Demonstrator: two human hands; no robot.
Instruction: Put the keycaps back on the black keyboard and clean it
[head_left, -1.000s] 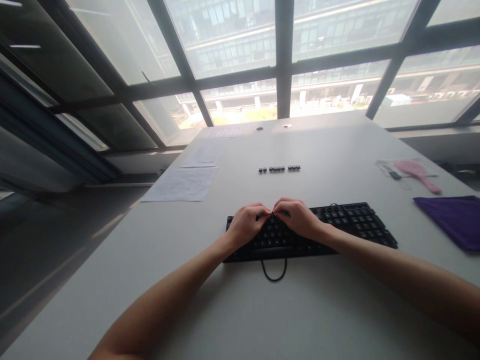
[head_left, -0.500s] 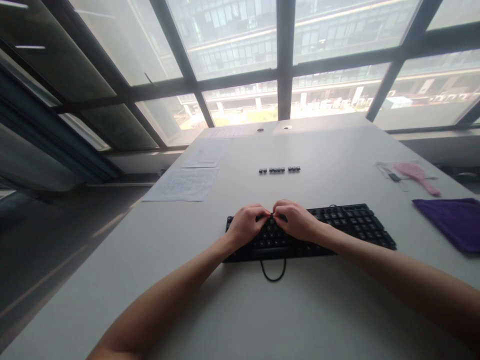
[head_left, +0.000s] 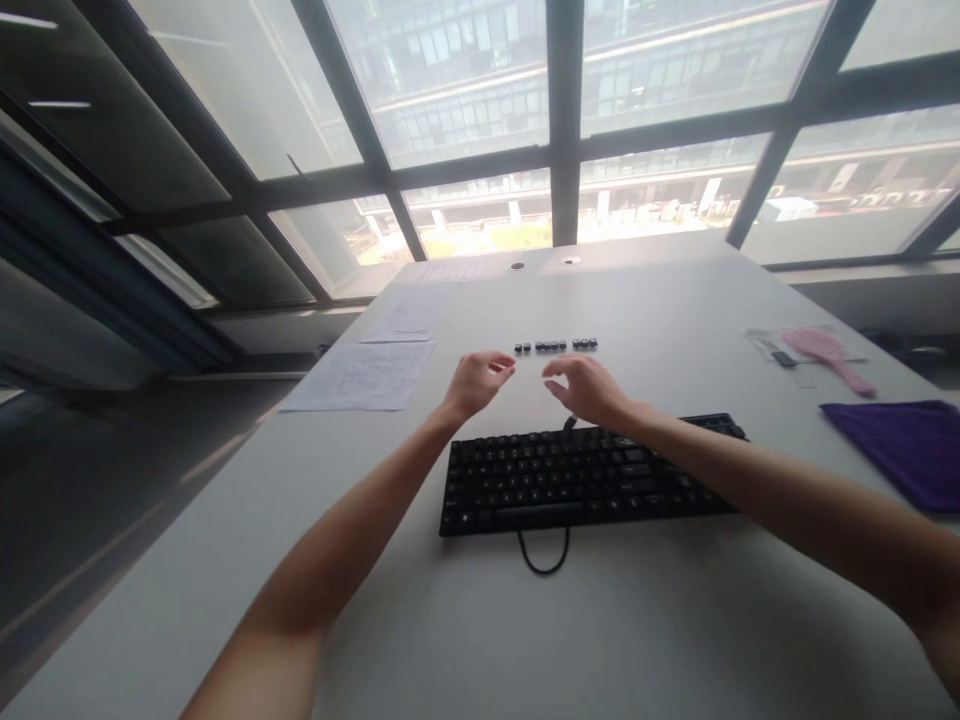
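Note:
A black keyboard (head_left: 540,480) lies on the white table, with a loop of its cable (head_left: 545,571) sticking out at the near edge. Just beyond its far edge, my left hand (head_left: 476,385) hovers with curled fingers, the thumb a little apart from the fingertips; I make out nothing in it. To its right, my right hand (head_left: 589,388) is raised with thumb and index finger apart and nothing visible between them. Its forearm covers part of the keyboard's right side. Past both hands stands a row of small black keycaps (head_left: 551,346) in separate groups.
Written paper sheets (head_left: 360,377) lie at the left edge of the table. Toward the right are a pink hairbrush (head_left: 825,350) on a clear bag and a folded purple cloth (head_left: 900,450). Two round cable holes (head_left: 517,266) sit near the windows.
Both hands have lifted off the keyboard's upper rows, where their fingertips met, and moved away toward the keycap row. They are now apart. The row looks the same.

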